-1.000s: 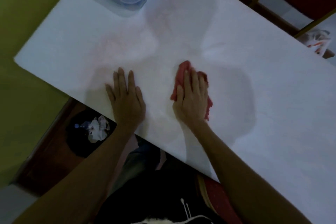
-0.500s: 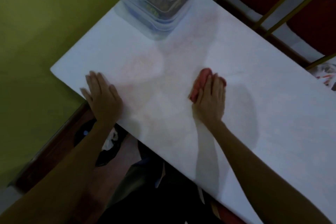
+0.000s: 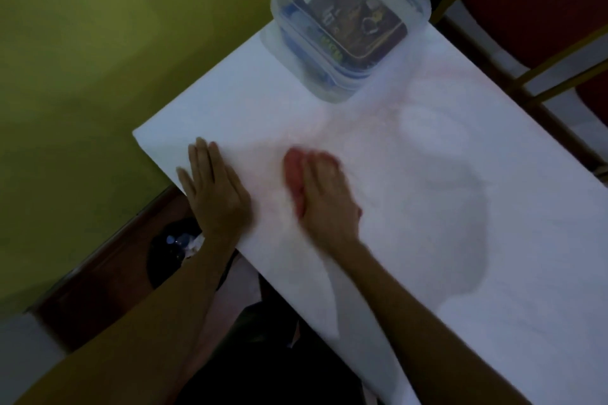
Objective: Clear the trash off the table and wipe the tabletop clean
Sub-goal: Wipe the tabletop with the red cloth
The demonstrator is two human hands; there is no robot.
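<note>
A red cloth (image 3: 293, 179) lies on the white tabletop (image 3: 427, 207), mostly covered by my right hand (image 3: 327, 199), which presses flat on it with straight fingers; the hand is motion-blurred. My left hand (image 3: 214, 189) rests flat on the table near its left corner, fingers straight, holding nothing. Below the table edge on the floor stands a dark bin (image 3: 171, 253) with crumpled white trash inside, partly hidden by my left forearm.
A clear plastic lidded box (image 3: 348, 29) with dark contents stands at the table's far end. Red chairs with gold frames (image 3: 539, 43) line the far side. A green wall lies to the left.
My right hand has slid the red cloth leftward toward my left hand. The left hand has shifted toward the table's left corner. The camera view has moved, bringing the plastic box fully into view.
</note>
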